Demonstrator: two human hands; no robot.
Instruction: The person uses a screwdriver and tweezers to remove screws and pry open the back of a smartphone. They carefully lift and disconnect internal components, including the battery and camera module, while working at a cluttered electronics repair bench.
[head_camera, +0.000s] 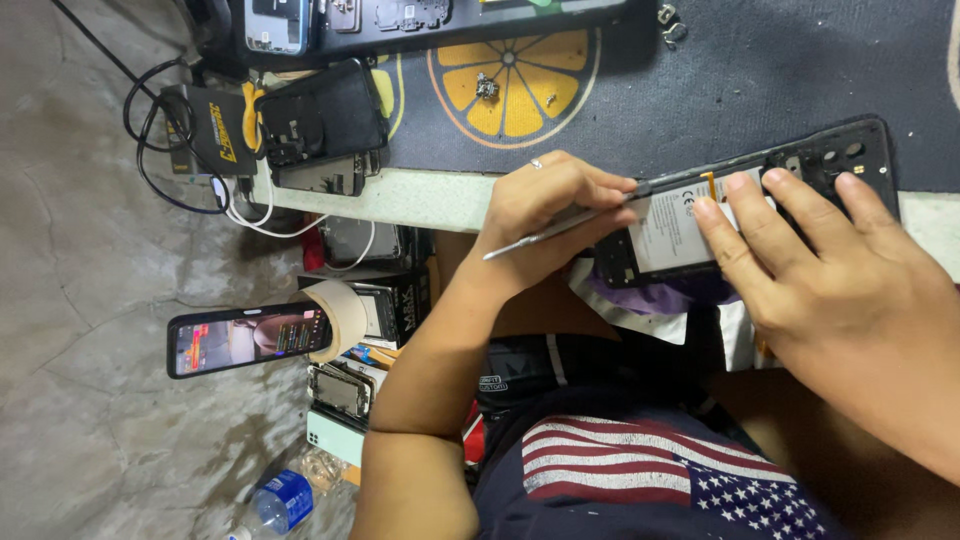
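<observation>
Phone (800, 165), back off and battery (670, 225) exposed, lies at the mat (760, 80) edge. We note the right hand (830, 270) flat, fingers spread, pressing it; the left hand (550, 215) pinches a metal pry tool (545, 232). We judge the phone light, stiff, fragile: grip the frame edges.

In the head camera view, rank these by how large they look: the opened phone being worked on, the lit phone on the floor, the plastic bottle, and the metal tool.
1. Opened phone
2. Lit phone
3. Metal tool, long but thin, so unsure against the bottle
4. Plastic bottle, partly cut off
</observation>
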